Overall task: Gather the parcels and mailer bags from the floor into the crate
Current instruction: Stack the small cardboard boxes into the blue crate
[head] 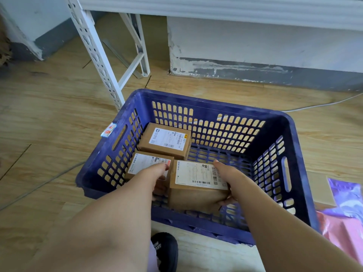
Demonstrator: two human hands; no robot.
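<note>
A blue slotted plastic crate (206, 108) stands on the wood floor. Inside it lie three brown cardboard parcels with white labels. One parcel (165, 141) sits at the back left, another parcel (146, 160) in front of it. The third parcel (198, 185) is at the crate's near side, held between both hands. My left hand (159, 174) grips its left side, fingers down the side wall. My right hand (225, 177) grips its right side, with the thumb on top and the fingers curled under. Purple and pink mailer bags (345, 209) lie on the floor right of the crate.
A white metal shelving leg (94, 50) stands just behind the crate's left corner. A wall with a grey skirting runs behind. A white cable (324, 104) trails on the floor at the right. My black shoe (165, 250) is in front of the crate.
</note>
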